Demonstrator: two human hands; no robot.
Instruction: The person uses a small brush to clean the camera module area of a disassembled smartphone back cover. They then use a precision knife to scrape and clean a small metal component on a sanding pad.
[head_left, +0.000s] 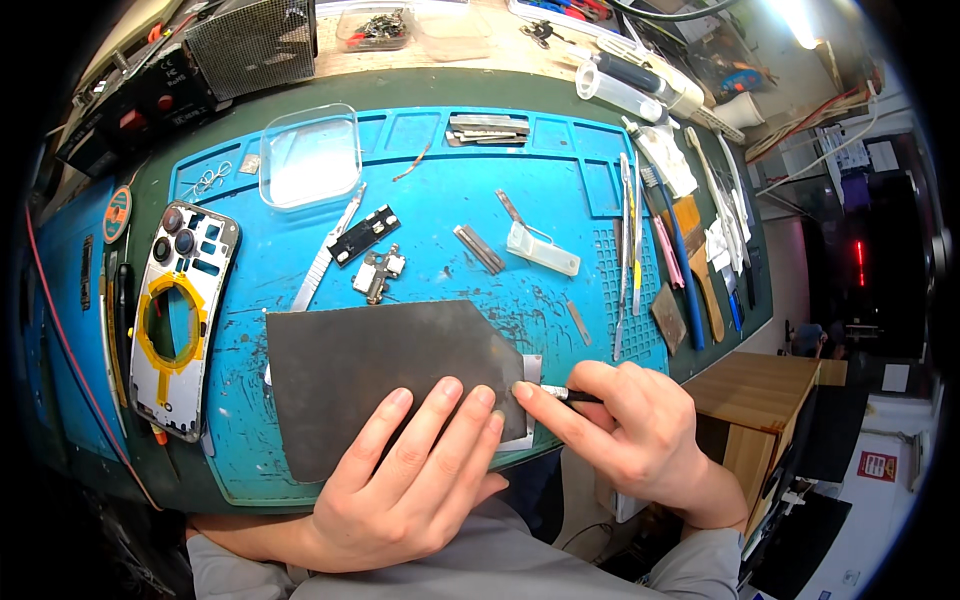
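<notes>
My left hand [415,470] lies flat on a dark grey sheet [350,365] with one slanted corner, its fingers stretched toward the sheet's right end. My right hand [630,425] grips a slim black-handled tool [572,395] with a silver front part, perhaps a craft knife. Its tip is hidden near the sheet's right edge, where my index fingertip touches the sheet. A pale thin piece [533,372] sticks out from under that edge. Beyond the sheet lie a black strip-shaped part [363,235] and a small metal part [378,273].
At left rests a phone frame [186,320] with yellow tape. A clear tray [311,158], a scalpel handle [330,250], thin metal strips [478,249] and a small clear case [543,250] lie on the blue mat [450,200]. Brushes [680,260] and tweezers [628,250] line the right side.
</notes>
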